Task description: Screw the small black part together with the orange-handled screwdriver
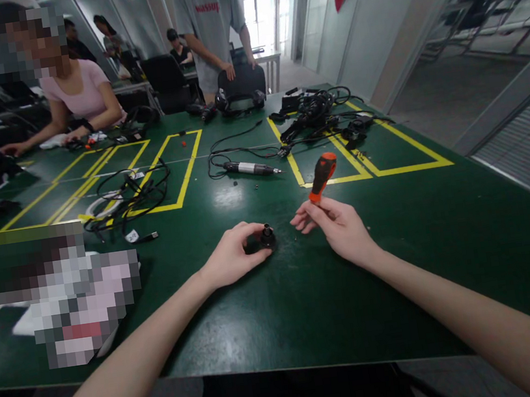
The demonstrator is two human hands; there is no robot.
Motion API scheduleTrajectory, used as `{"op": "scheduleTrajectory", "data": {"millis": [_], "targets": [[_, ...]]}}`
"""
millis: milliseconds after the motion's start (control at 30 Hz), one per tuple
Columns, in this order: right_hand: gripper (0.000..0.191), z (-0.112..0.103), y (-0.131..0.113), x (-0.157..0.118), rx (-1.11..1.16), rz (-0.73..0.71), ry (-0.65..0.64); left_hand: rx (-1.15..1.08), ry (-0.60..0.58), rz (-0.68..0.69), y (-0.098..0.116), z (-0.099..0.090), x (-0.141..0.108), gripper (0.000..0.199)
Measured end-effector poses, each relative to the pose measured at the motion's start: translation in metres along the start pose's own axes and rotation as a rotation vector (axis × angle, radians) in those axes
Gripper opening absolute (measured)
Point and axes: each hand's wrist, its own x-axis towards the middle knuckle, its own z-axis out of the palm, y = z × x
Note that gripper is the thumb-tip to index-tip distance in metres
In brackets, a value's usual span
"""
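Observation:
Between the thumb and fingers of my left hand is a small round black part with a short metal-looking post on top, low over or on the green table. To its right, my right hand grips a screwdriver near the lower end of its red and black handle. The handle points up and leans right; the shaft is hidden by my hand. A few tiny bits lie on the table close to my right fingertips, too small to name. Beyond both hands rests a silver and black electric screwdriver with its cord.
Tangled black cables lie at left, near a blurred white and pink item. More black cables and gear sit at the far right. Yellow tape marks the green table. A person in pink works across the table; another stands behind a chair.

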Motion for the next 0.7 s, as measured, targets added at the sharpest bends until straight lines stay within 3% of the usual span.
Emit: {"op": "scheduleTrajectory", "data": {"millis": [267,700], "targets": [[0.050,0.003,-0.019,-0.008,-0.180,-0.203,-0.007,-0.015,0.081,-0.048,0.001,0.011,0.000,0.036],[0.030,0.016,-0.035,-0.020,-0.230,-0.430,-0.090,-0.006,0.034,-0.010,0.010,0.019,-0.004,0.043]]}}
